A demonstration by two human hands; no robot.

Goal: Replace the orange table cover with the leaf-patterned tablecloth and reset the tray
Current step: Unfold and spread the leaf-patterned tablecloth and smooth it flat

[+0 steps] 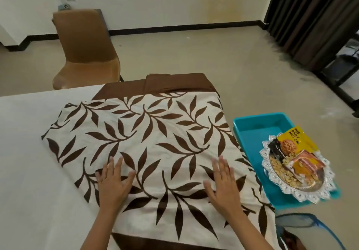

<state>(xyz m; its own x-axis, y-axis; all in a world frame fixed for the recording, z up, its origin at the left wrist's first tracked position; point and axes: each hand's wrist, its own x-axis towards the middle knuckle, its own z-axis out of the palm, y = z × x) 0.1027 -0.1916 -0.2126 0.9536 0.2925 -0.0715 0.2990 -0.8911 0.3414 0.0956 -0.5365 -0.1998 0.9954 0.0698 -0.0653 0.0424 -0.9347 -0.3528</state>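
Both forearms come up from the bottom edge, and my left hand (pixel 114 181) and right hand (pixel 223 181) lie palm down on the leaf-patterned tablecloth (pixel 155 133). Their fingers are straight and a little spread. Neither hand grips anything; they only press on the fabric, well apart from each other, near the edge closest to me.

Under them the cloth looks folded into a thick rectangle. It covers only the right end of the table (pixel 29 133), with a plain brown border showing at the far side and again by my wrists. To the left the table top is bare and white, and I see no orange cover on it, so I judge that part done and the spreading only begun.

To do this step well, I should keep my palms flat and sweep outward from the middle so creases run off the edges. Then I should take the top folded layer by its corners and open it leftward over the white surface. The brown border should end up parallel to the table edge. Where the cloth hangs down on the right, a hard pull could drag the whole thing off.

Just beside that hanging edge, lower down, sits the blue tray (pixel 256 131). A silver plate (pixel 326 187) rests in its near end, holding nuts and a yellow nut packet (pixel 293 139). Resetting the tray comes last. Beyond the table stands a brown chair (pixel 85 49).
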